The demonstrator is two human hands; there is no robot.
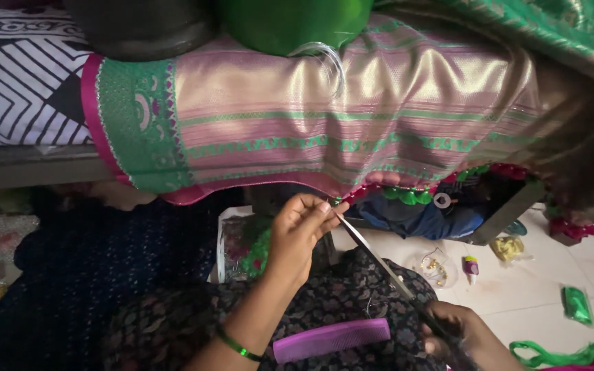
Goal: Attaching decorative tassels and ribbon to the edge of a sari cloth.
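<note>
The left hand (297, 230) reaches up to the lower edge of the pink and green woven cloth (324, 130) that hangs over the bench, its fingers (319, 211) pinched almost shut on something fine at the hem, probably a thread or tassel strand, though it is too thin to make out. The right hand (458, 333) sits low on the lap, curled closed around the handles of a pair of scissors (379, 257) whose long blades run up to meet that pinch; how far the blades stand apart cannot be told. The likely risk is a cut into the hem itself or into the green tassels (407, 196) just beside it, since the tips work right at the border. The pinching fingertips also lie very near the blade ends. A purple comb (331, 339) rests loose on the knee and may slide off if the leg shifts
</note>
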